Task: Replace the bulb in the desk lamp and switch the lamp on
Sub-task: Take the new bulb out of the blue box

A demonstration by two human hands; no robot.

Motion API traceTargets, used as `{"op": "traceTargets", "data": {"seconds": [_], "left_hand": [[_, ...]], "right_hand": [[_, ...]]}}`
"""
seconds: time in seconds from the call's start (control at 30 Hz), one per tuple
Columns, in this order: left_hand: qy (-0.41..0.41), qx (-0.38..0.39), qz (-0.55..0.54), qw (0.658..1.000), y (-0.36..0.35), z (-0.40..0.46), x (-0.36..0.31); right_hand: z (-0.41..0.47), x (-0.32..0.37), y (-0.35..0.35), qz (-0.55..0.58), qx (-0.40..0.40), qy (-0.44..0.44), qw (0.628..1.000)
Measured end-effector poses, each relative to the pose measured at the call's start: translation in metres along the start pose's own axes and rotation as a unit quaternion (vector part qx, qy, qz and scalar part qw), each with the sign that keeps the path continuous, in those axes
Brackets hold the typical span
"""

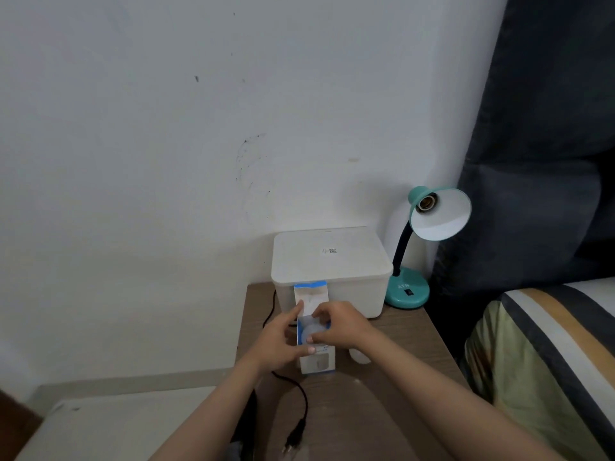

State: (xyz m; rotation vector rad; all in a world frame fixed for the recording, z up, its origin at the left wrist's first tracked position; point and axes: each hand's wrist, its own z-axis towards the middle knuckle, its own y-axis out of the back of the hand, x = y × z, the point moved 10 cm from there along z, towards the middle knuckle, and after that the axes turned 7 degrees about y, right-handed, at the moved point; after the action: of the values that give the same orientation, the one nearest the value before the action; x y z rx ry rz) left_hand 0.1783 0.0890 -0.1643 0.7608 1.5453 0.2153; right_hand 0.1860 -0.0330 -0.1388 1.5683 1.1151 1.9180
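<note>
A teal desk lamp stands at the back right of the wooden bedside table. Its shade tilts toward me and the socket is bare, with no bulb in it. I hold a white and blue bulb box upright on the table. My left hand grips its left side. My right hand has its fingers on the white bulb at the open top, under the raised flap. Another white bulb lies partly hidden under my right wrist.
A white lidded plastic box sits behind the bulb box, against the wall. The lamp's black cord runs across the table and its plug lies unplugged near the front edge. A bed with striped bedding is on the right.
</note>
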Motion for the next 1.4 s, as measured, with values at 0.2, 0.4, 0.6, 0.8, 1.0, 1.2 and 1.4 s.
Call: {"op": "traceTargets", "data": {"seconds": [0.2, 0.4, 0.6, 0.8, 1.0, 1.2, 1.4], "left_hand": [[0.014, 0.003, 0.002, 1.0, 0.0, 0.0, 0.001], [0.013, -0.018, 0.001, 1.0, 0.001, -0.004, 0.0], [0.021, -0.037, -0.025, 0.999, 0.0, -0.013, -0.002], [0.009, -0.065, -0.048, 0.997, 0.0, -0.024, -0.008], [-0.005, -0.125, -0.047, 0.991, 0.004, -0.031, -0.011], [-0.026, -0.185, -0.062, 0.98, 0.012, -0.043, -0.023], [-0.036, -0.2, -0.042, 0.978, 0.01, -0.044, -0.021]], "right_hand": [[-0.003, 0.001, 0.004, 0.029, -0.03, -0.005, 0.999], [-0.018, 0.007, 0.038, 0.122, -0.147, 0.01, 0.982], [-0.033, -0.002, 0.06, 0.314, -0.239, -0.013, 0.919], [-0.041, -0.018, 0.064, 0.228, -0.287, -0.08, 0.927], [-0.037, -0.011, 0.054, 0.132, -0.226, -0.086, 0.961], [-0.043, -0.001, 0.042, 0.061, -0.206, -0.062, 0.975], [-0.062, 0.008, 0.027, -0.007, -0.208, -0.021, 0.978]]}}
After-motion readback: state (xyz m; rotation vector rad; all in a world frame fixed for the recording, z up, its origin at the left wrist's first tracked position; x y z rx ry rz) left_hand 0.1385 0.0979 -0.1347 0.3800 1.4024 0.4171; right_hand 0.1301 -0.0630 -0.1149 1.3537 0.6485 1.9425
